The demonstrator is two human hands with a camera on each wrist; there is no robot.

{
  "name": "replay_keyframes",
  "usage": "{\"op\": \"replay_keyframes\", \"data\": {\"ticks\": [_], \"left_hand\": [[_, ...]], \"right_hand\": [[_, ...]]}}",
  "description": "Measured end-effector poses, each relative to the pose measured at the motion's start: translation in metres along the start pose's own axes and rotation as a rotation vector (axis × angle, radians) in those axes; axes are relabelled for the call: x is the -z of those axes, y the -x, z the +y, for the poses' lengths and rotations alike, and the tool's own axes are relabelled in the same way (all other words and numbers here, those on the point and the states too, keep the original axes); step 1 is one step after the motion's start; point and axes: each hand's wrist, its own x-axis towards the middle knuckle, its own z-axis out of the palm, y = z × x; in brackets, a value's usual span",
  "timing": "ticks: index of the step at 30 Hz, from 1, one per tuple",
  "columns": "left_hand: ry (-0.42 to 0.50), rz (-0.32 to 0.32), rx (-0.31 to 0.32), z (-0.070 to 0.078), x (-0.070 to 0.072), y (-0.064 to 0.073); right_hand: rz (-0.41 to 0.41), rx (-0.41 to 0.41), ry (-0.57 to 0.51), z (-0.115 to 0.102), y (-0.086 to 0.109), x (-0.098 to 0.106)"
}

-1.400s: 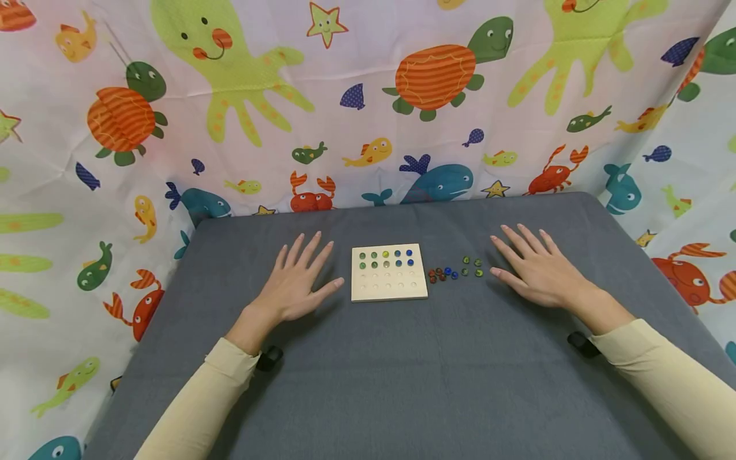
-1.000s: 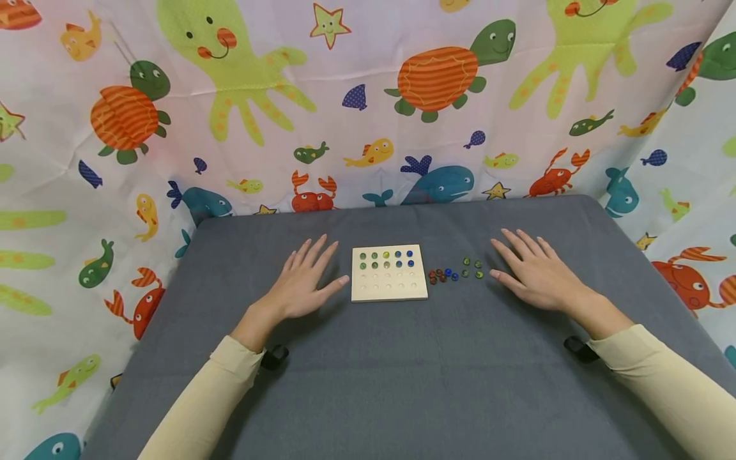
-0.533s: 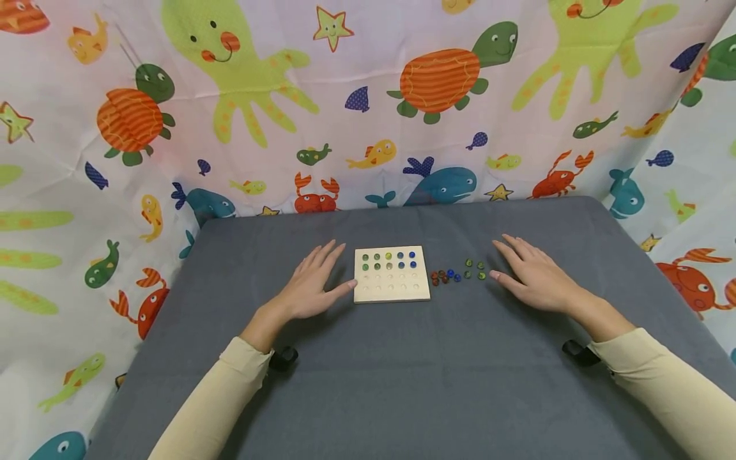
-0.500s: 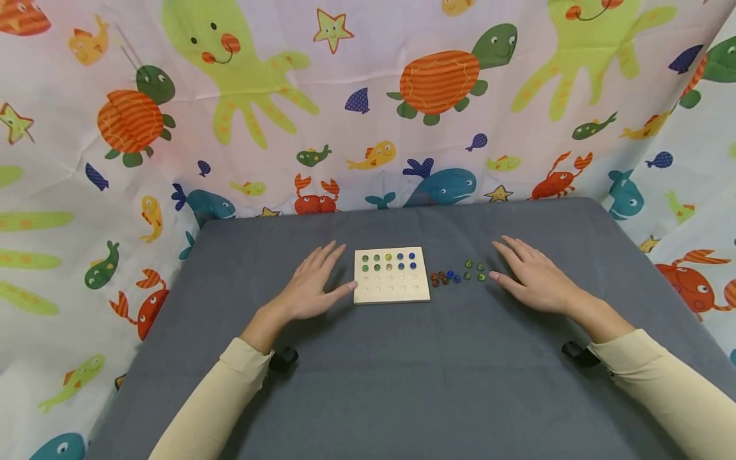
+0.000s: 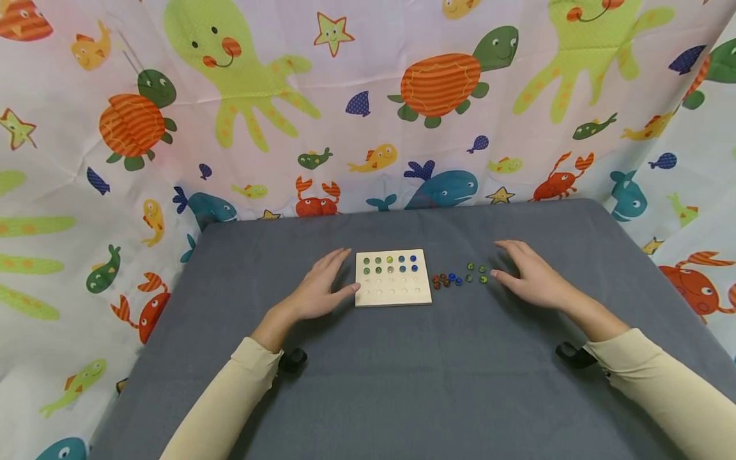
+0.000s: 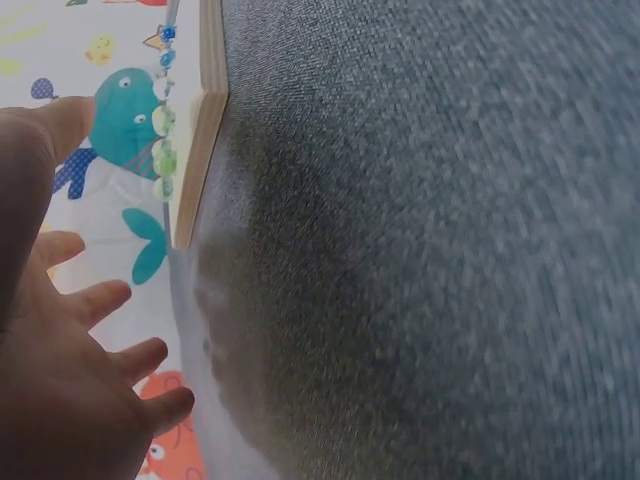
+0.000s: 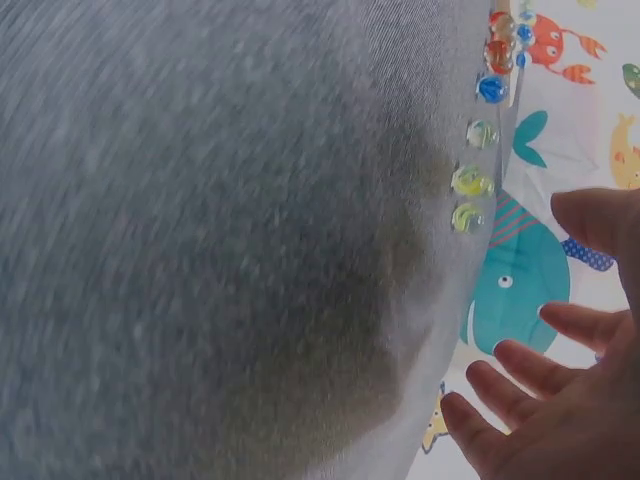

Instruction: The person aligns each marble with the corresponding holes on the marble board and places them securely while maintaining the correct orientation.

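Between the hands lies a pale wooden board (image 5: 393, 295) with rows of round dimples. Its two far rows hold green, yellow, clear and blue marbles; the near rows are bare. My left hand (image 5: 318, 291) hovers just left of the board, fingers extended, thumb tip at the board's left edge in the head view. On the right, my right hand (image 5: 535, 279) is held above the cloth with fingers extended and holds nothing. Close to its thumb are yellow-green marbles (image 5: 469, 278). Red-brown marbles (image 5: 436, 282) and blue marbles (image 5: 458, 281) lie between those and the board.
A grey cloth (image 5: 402, 377) covers the table. Behind and beside it hangs a white curtain (image 5: 264, 38) printed with sea animals. A black wrist strap (image 5: 292, 361) shows under the left sleeve, another black strap (image 5: 575, 355) under the right.
My left hand has moved right, closer to the board, with its fingers drawn nearer together. The right hand has turned slightly, its fingers closer together too. Marbles and board stay in place.
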Motion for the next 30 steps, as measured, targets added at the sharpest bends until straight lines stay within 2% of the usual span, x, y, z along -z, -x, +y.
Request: {"op": "replay_keyframes", "data": {"ticks": [10, 16, 25, 30], "left_hand": [[-0.02, -0.084, -0.006, 0.001, -0.006, -0.007], [-0.069, -0.125, -0.007, 0.001, -0.008, -0.006], [-0.145, -0.242, 0.027, 0.003, -0.008, -0.001], [-0.203, -0.27, 0.023, 0.003, -0.01, -0.001]], "right_hand": [[0.004, -0.149, -0.099, -0.007, -0.005, -0.001], [0.012, -0.186, -0.127, -0.008, -0.006, -0.003], [-0.001, -0.217, -0.157, -0.011, -0.004, -0.006], [-0.002, -0.227, -0.149, -0.013, -0.003, -0.007]]}}
